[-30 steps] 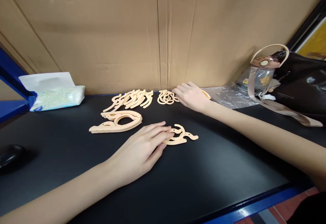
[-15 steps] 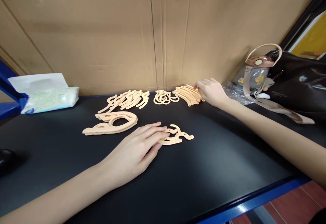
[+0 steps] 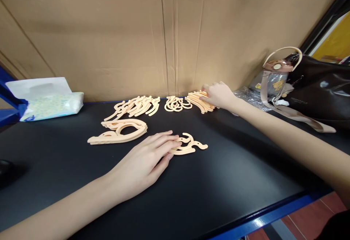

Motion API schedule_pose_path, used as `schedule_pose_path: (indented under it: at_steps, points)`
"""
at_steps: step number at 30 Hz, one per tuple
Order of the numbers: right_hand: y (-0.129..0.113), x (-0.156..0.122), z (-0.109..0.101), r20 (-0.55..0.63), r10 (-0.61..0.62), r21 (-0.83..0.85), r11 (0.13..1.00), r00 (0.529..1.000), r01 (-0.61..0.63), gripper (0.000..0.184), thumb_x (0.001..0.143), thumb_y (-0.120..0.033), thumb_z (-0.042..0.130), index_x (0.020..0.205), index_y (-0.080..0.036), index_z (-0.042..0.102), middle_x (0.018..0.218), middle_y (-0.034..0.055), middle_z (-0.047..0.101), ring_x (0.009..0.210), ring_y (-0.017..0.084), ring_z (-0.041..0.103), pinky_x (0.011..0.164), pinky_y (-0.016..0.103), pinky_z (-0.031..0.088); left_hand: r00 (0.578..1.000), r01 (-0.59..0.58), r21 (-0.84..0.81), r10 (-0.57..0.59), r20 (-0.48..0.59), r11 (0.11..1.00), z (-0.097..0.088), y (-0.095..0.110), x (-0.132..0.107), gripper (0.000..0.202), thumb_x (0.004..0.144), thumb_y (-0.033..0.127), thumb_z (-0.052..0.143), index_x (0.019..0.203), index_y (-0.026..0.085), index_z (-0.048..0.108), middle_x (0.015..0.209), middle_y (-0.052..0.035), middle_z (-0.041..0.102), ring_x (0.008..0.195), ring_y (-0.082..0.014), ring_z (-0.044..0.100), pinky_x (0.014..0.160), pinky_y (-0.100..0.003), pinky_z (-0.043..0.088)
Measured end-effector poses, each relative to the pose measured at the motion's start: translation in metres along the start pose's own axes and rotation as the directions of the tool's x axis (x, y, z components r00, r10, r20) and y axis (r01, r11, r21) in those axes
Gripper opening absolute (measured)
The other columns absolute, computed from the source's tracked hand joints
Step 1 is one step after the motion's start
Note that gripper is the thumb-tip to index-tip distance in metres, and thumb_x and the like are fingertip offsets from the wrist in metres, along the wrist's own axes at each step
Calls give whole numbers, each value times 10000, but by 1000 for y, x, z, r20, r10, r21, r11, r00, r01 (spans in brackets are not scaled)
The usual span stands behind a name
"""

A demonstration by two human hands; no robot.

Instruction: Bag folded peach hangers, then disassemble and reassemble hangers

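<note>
My left hand [image 3: 150, 156] lies nearly flat on the black table, fingers stretched out. Its fingertips rest on a small group of peach plastic hanger parts [image 3: 188, 149], a curved hook and arm pieces, and partly cover them. At the back, my right hand [image 3: 217, 93] reaches to a pile of curved hanger arms [image 3: 197, 101], its thumb and forefinger closed around an arm at the top; the other fingers curl above. Left of that pile lies a heap of hooks [image 3: 176, 104]. Folded hangers [image 3: 128, 132] lie stacked beyond my left hand.
More hanger parts [image 3: 139, 106] lie in a row at the back left. A tissue pack [image 3: 54, 105] sits at the far left, near a black rounded object [image 3: 4, 167]. On the right stand a strapped bottle [image 3: 275, 79] and a black bag [image 3: 322, 90]. Cardboard [image 3: 109, 39] walls the back.
My right hand has shifted left over the pile of hanger arms, its thumb now farther over them. My left hand stays on the hanger parts.
</note>
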State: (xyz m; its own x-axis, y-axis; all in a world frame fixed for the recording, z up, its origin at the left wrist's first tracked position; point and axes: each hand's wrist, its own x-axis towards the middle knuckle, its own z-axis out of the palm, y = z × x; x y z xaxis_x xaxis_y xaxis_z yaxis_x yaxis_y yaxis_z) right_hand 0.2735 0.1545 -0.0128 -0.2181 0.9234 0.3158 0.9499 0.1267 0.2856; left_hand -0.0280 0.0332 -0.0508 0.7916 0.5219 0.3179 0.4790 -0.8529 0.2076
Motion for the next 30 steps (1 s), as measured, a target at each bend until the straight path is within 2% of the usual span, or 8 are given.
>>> schedule_pose_path:
  at_steps: [4,8,13,17,20,24,27,30]
  points:
    - [-4,12,1,108,17,7,1000,994,-18,392,913,-391,579,1189,-118,635,912,130,748,923,285,678,845,367,380,1000,-8,21,8,3,1000,1,0,0,332,1031,229,408,1300,188,600,1347,-47,645,1362,-225,488,1102,-389,464]
    - [-10,16,-1,160,53,28,998,986,-58,381,897,-328,568,1211,-119,620,975,139,747,961,285,681,859,366,388,1000,-5,23,4,1,1000,2,-1,-1,342,1033,225,400,1313,190,592,1365,-41,633,1361,-224,489,1095,-405,471]
    - [-15,14,-7,158,120,99,986,980,-136,407,872,-332,580,1218,-116,586,1002,136,738,948,283,681,793,335,410,1000,-17,16,17,-2,1000,3,-1,0,343,1033,214,394,1309,184,594,1359,-41,637,1354,-222,495,1084,-406,481]
    - [-17,0,-21,107,130,182,972,986,-147,439,888,-343,559,1265,-122,523,979,99,734,905,263,676,757,319,412,997,-69,1,69,-16,998,1,2,0,320,1029,200,402,1274,197,608,1342,-23,648,1339,-201,507,1101,-372,459]
    - [-21,-22,-30,11,73,292,954,997,-73,415,869,-329,581,1236,-144,522,941,62,726,853,256,660,746,321,403,997,-80,-27,80,6,996,-1,4,-2,358,1019,211,434,1362,220,533,1365,-18,629,1341,-184,499,1092,-336,457]
    - [-35,-55,-30,-103,-117,453,878,988,151,369,817,-267,639,1161,-160,554,888,25,699,819,235,629,782,335,400,1000,-14,-37,14,9,999,-3,3,-3,439,1031,306,442,1467,268,409,1484,-15,520,1393,-183,435,1121,-345,417]
    - [-47,-71,-24,-85,-190,540,816,978,205,356,810,-242,665,1142,-166,560,857,16,676,863,228,610,792,333,402,998,60,-3,-60,-31,998,-1,0,-2,408,1047,375,408,1440,275,447,1528,-16,466,1434,-203,375,1169,-405,349]
    - [-53,-76,-17,-10,-190,657,739,982,149,346,828,-251,676,1145,-165,567,857,16,668,779,189,596,701,306,404,993,111,16,-111,-39,994,1,-2,0,416,1050,419,385,1428,266,468,1530,-26,464,1442,-220,362,1172,-438,336]
